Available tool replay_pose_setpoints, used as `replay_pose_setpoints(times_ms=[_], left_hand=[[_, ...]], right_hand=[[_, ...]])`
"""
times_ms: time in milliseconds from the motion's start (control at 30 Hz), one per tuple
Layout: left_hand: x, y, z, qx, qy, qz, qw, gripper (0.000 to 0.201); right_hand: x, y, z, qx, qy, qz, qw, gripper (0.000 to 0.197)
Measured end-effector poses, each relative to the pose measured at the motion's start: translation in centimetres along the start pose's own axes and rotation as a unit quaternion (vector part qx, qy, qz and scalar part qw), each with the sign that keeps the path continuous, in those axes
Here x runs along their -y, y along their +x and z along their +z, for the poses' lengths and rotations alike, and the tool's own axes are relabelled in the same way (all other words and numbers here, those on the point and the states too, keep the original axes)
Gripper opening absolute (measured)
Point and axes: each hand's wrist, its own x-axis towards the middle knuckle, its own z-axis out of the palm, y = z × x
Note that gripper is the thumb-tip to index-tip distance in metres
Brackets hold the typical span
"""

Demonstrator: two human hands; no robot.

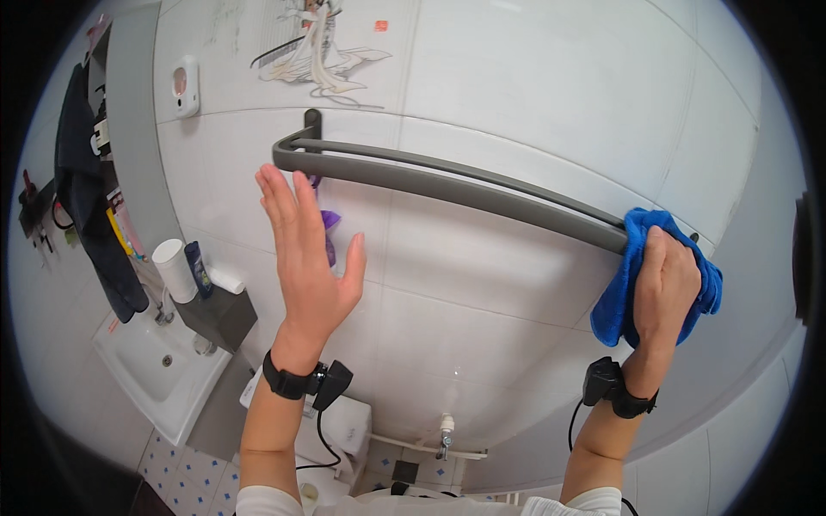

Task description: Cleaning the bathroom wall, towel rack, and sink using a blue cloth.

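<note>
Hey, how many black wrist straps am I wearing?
2: a left-wrist strap below your open left hand, and a right-wrist strap below your right hand, which grips the blue cloth.

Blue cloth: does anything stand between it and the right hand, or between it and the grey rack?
Nothing visible does. The right hand holds the blue cloth directly, and the cloth lies over the grey rack near its right end. The left hand is open near the rack's left end, well clear of the cloth.
</note>
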Motion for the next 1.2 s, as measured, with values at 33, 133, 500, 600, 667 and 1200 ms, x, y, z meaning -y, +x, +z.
replay_pose_setpoints(times_ms=[33,133,500,600,667,1200], left_hand=[[0.5,0.1,0.3,0.004,-0.007,-0.012,1.000,0.085],[1.7,0.1,1.0,0.008,-0.018,-0.031,0.999,0.086],[3.7,-0.1,0.3,0.048,-0.053,-0.036,0.997,0.094],[3.1,0.2,0.1,0.050,-0.093,-0.051,0.993,0.100],[3.2,0.1,0.3,0.053,-0.087,-0.058,0.993,0.105],[4.5,0.2,-1.5,0.091,-0.098,-0.035,0.990,0.093]], right_hand=[[1.7,-0.1,0.7,-0.002,0.024,-0.029,0.999,0.035],[7.1,0.8,2.7,0.013,0.076,-0.099,0.992,0.032],[22.7,2.2,9.3,0.023,0.175,-0.234,0.956,0.036],[24.6,2.7,9.2,0.084,0.185,-0.220,0.954,0.036],[24.6,2.7,9.2,0.121,0.188,-0.215,0.951,0.036],[21.3,2.4,7.8,0.021,0.128,-0.229,0.965,0.031]])
